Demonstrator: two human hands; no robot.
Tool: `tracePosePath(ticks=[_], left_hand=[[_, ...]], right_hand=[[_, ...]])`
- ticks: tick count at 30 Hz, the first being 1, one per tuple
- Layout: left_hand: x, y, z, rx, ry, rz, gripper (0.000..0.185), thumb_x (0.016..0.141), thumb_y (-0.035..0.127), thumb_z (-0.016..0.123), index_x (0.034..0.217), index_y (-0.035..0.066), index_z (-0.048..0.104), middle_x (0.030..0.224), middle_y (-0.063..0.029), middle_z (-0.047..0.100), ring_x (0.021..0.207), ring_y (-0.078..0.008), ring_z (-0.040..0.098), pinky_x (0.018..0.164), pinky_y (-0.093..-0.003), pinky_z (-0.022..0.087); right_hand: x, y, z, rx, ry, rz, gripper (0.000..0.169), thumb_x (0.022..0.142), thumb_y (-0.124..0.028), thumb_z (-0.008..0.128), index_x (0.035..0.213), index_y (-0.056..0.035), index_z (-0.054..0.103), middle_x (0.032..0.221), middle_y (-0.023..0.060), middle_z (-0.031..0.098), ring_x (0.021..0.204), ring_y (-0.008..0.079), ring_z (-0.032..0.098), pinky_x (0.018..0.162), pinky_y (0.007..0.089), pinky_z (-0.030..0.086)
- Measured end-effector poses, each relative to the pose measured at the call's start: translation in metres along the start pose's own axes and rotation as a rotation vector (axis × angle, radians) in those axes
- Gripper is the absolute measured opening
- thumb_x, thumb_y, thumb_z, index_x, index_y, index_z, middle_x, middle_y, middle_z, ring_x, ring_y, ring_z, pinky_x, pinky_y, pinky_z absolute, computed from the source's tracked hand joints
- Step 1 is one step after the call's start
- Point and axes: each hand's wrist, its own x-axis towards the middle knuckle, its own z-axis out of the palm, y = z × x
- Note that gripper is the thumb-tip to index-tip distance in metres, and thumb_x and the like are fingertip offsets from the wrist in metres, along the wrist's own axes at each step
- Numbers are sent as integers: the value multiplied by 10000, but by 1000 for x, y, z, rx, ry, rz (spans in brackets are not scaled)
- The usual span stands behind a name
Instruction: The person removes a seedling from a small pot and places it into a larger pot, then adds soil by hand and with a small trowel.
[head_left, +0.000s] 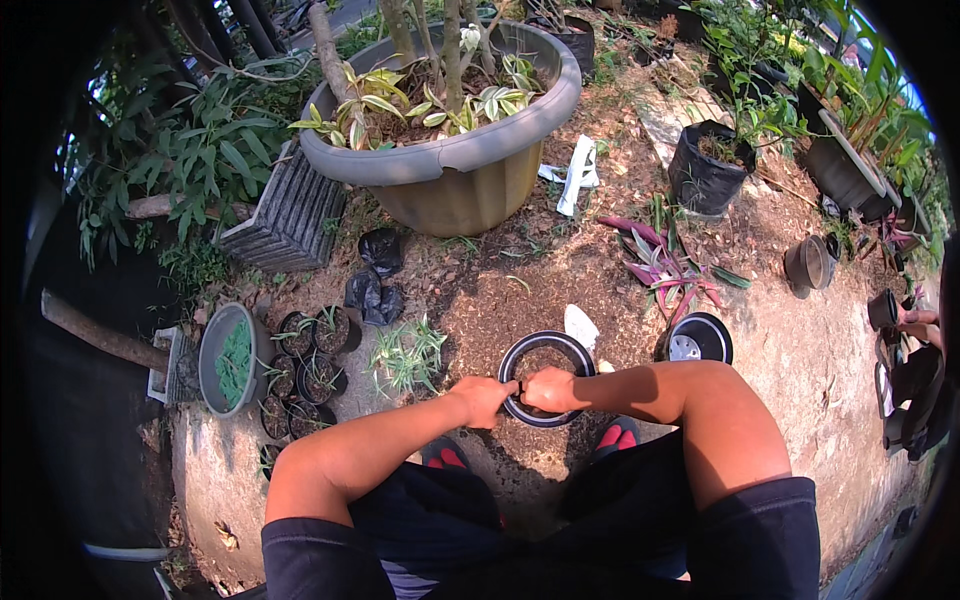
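A round black plastic pot (546, 337) with a pale ring around its rim stands on the ground between my feet, with brown soil inside. My left hand (482, 400) is closed at the pot's left rim, with its thumb and finger over the edge. My right hand (550, 389) is curled over the soil, its knuckles close to the left hand. Something small and dark shows between the two hands; what it is cannot be made out. Just beyond the pot lies a white scoop-like piece (580, 327). A bunch of green-and-white striped plants (409, 354) lies to the left.
Several small potted plants (321, 379) stand left, beside a grey basin (262, 352) holding green material. An empty black pot (716, 337) and uprooted purple-leaved plants (660, 262) are right. A large planter (457, 199) stands ahead. Another person's hand (911, 316) shows far right.
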Motion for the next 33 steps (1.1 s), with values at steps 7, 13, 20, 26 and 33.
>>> tracePosePath(ticks=[7, 13, 20, 26, 33], left_hand=[[-1, 3, -4, 9, -7, -15, 593, 815, 256, 722, 1337, 84, 499, 1002, -207, 714, 1002, -399, 688, 877, -503, 550], [1, 0, -2, 7, 7, 16, 581, 839, 279, 710, 1350, 105, 495, 985, -197, 715, 997, -398, 687, 867, -507, 544], [1, -3, 0, -14, -9, 16, 634, 803, 255, 728, 1366, 72, 501, 1006, -208, 713, 999, -388, 693, 872, -495, 552], [0, 0, -5, -1, -15, 11, 638, 805, 262, 726, 1373, 81, 498, 1017, -210, 712, 1009, -391, 690, 880, -498, 549], [0, 14, -39, 282, -289, -78, 779, 801, 304, 733, 1507, 157, 439, 1161, -140, 708, 1077, -326, 698, 877, -455, 555]], right_hand=[[-2, -1, -12, -14, 2, -3, 185, 775, -152, 700, 918, -47, 754, 931, 172, 730, 904, 339, 722, 769, 458, 587], [-2, 30, -68, 362, -283, -1, 195, 737, -189, 799, 900, -85, 771, 871, 96, 758, 870, 282, 722, 762, 415, 545], [-8, 53, -159, 681, 92, 156, 282, 792, -279, 835, 985, -82, 778, 898, 100, 767, 837, 206, 725, 765, 347, 555], [-15, 79, -150, 326, 276, 389, 509, 821, -490, 769, 1152, -103, 753, 1055, 168, 751, 1023, 316, 718, 894, 432, 565], [-33, 74, -125, 137, -286, 593, 584, 822, -602, 718, 1088, -84, 759, 1149, 170, 726, 1092, 357, 685, 920, 470, 548]])
